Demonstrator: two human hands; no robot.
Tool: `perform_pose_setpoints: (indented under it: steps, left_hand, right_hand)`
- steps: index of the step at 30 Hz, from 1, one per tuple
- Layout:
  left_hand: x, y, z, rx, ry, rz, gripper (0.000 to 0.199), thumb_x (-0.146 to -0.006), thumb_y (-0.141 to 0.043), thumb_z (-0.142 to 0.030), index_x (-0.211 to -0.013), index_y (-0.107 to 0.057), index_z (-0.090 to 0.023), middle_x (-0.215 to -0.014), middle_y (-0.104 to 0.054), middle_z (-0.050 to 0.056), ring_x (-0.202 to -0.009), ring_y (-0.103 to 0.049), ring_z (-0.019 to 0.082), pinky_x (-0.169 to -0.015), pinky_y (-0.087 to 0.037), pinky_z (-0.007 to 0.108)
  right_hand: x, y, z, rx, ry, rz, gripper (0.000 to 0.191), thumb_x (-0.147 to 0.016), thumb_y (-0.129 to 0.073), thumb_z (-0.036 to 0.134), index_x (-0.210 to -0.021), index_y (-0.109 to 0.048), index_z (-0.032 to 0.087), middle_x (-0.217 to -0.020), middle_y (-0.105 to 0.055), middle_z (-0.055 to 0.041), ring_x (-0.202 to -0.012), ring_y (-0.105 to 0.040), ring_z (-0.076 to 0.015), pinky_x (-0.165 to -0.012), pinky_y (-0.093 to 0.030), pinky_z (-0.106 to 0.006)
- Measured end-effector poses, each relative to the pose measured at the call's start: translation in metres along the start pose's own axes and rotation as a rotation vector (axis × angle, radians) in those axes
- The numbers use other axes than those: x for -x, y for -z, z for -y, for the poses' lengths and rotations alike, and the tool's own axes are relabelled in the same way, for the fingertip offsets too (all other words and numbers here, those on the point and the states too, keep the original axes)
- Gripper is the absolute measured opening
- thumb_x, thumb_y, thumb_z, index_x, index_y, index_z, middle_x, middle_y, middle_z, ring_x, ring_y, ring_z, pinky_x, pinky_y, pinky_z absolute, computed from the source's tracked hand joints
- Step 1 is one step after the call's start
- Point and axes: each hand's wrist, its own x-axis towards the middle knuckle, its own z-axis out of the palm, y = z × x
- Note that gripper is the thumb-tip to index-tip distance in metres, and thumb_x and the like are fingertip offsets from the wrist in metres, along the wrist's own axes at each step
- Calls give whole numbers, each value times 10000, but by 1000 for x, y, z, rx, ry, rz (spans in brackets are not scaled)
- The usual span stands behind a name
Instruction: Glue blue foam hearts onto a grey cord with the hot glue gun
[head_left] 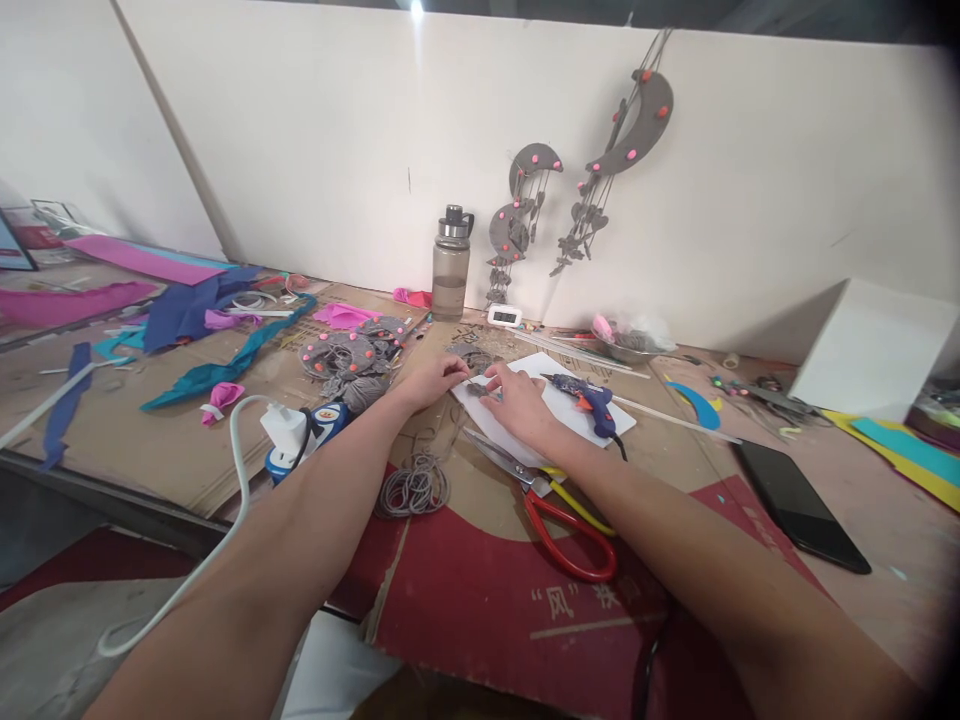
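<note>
Over the near edge of a white sheet (592,432), my two hands are close together. My left hand (436,382) is pinched closed; a thin strand seems to run from its fingertips, too small to name surely. My right hand (517,402) has its fingers bent together over small grey pieces on the sheet, and what they grip is hidden. Just behind the hands is a grey felt-like piece (474,358). A blue glue gun (596,405) lies on the sheet, right of my right hand. Scissors (574,540) with red handles lie below, beside a coil of grey cord (414,487).
A water bottle (450,275) and small white clock (504,316) stand by the wall. Grey moon hangings (651,125) hang there. Decorated grey pieces (349,355) and a power strip (328,420) are left; a phone (802,505) lies right. A white cable (238,470) crosses the table edge.
</note>
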Motion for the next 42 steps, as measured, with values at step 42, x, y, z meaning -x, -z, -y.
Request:
perform_pose_setpoints:
  steps: [42]
  left_hand:
    - [2, 3, -10, -130, -35, -8, 217, -790, -567, -387, -784, -667, -194, -849, -704, 46, -807, -606, 193, -723, -460, 278]
  right_hand:
    - [78, 84, -83, 64, -383, -309, 270, -785, -501, 247, -1021, -587, 149, -926, -678, -142, -802, -642, -238, -690, -465, -333]
